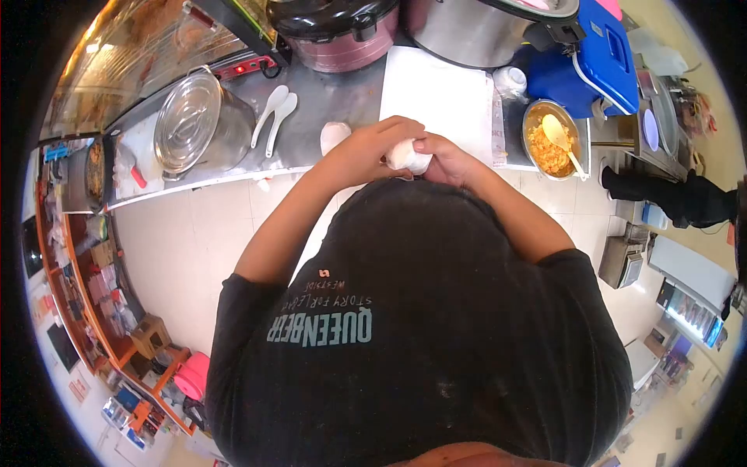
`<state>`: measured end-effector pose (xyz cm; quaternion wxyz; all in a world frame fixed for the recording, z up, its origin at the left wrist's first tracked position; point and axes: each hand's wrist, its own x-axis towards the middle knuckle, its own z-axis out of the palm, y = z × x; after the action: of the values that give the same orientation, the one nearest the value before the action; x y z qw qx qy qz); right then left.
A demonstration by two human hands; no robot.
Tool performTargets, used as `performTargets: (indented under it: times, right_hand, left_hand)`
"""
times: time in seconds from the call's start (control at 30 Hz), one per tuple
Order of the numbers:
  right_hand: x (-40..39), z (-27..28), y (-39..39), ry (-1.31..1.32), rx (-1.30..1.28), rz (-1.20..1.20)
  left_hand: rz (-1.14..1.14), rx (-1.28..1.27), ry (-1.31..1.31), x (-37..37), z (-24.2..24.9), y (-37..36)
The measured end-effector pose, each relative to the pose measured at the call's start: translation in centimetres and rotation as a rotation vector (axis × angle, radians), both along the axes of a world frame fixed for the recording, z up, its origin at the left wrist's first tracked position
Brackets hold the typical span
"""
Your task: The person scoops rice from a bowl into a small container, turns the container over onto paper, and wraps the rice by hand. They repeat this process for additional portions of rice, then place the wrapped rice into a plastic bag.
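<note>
first, at the far left, a lidded steel pot [204, 123] stands upright on the metal tabletop [315, 97]; the lid presumably shields its contents. right of it, two white spoons [275, 117] lie side by side, handles toward the near edge, probably for easy pickup. next, a pale rounded item [335, 137] rests just beside the left wrist; contact cannot be confirmed.

at centre, the left hand [384, 140] and right hand [447, 161] meet at the near edge, in front of the torso. their shared grip is closed around a white bundle [409, 156], left fingers over the far side, right thumb against the right side. this two-sided hold likely keeps the bundle compact.

beyond the hands, white sheets [432, 93] lie flat. to the right, a metal bowl [536, 117] contains orange food [548, 159]; a pale yellow spoon [555, 131] rests in it, handle across the near-right rim, apparently to remain reachable.
</note>
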<state>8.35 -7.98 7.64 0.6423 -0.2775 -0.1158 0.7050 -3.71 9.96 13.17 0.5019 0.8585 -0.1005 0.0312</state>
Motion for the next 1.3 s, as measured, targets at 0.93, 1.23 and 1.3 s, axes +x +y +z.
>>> performTargets:
  times: [0.93, 1.23, 1.3]
  right_hand:
    - [4.7, -9.9, -7.7, -2.187, -0.406, -0.039]
    - [4.2, -8.7, -8.3, -2.046, -0.39, -0.081]
    - [5.1, -7.2, -9.1, -1.988, -0.382, -0.139]
  left_hand:
    - [0.643, 0.566, 0.056, -12.2, -14.8, 6.8]
    - [0.163, 0.474, -0.041, 1.3, -9.2, -1.3]
    - [0.096, 0.612, 0.08, 3.1, -12.4, -3.2]
